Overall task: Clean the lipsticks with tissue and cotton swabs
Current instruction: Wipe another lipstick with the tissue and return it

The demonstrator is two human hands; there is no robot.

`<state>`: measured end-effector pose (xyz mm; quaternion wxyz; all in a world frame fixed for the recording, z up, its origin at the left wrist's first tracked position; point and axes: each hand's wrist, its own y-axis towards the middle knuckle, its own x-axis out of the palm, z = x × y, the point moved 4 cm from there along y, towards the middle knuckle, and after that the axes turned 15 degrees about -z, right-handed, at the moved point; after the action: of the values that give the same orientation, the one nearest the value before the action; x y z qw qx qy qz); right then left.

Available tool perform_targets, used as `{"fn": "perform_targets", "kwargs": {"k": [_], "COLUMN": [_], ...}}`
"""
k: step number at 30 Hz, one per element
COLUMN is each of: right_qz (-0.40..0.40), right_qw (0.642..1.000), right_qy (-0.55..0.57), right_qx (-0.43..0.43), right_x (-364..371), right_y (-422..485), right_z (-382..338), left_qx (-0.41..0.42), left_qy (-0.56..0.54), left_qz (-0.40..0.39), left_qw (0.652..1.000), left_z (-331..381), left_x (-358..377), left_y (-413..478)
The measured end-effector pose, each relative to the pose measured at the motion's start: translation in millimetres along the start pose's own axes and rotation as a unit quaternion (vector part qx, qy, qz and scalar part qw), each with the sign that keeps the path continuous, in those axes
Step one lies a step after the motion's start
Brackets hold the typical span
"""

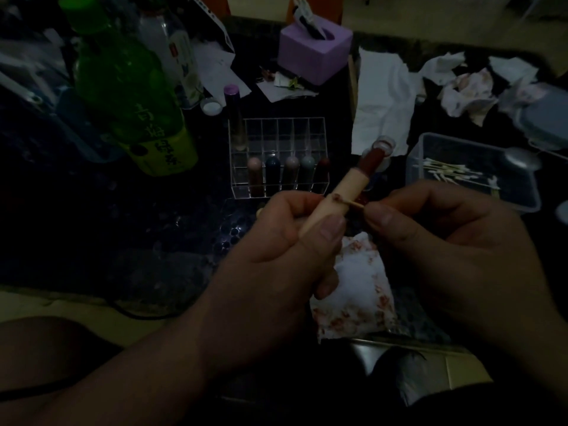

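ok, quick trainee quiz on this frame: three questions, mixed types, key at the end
1. True or false: the left hand grips the cream lipstick.
2. The cotton swab pinched in the right hand has its tip on: A) the lipstick's tube, B) a bottle, C) a tissue.
3. Fill in: ___ stored lipsticks stand in the front row of the clear rack.
Key: 1 true; 2 A; 3 five.
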<state>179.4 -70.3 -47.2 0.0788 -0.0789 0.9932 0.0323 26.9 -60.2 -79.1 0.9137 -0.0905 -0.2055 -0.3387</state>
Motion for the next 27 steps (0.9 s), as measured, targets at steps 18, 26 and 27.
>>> {"fn": "perform_targets", "kwargs": {"k": [18, 26, 27], "right_qz": [-0.012, -0.012, -0.013], "right_qw": [0.999, 0.996, 0.994], "right_qy": [0.027, 0.088, 0.107], "right_qx": [-0.02, -0.02, -0.022], "right_x": [5.7, 6.6, 7.3], "right_y": [1.1, -1.1, -1.3], "right_z": [-1.4, -5.8, -7.9], "left_qx": [-0.002, -0.004, -0.004], "left_qy": [-0.17, -0.174, -0.173], "left_qz": [-0.012, -0.034, -0.037], "left_qw": [0.985, 0.984, 0.984], "left_z": [-7.8, -9.0, -9.0], "left_x": [4.3, 4.0, 4.4], "left_y": [9.6, 5.7, 5.3]}}
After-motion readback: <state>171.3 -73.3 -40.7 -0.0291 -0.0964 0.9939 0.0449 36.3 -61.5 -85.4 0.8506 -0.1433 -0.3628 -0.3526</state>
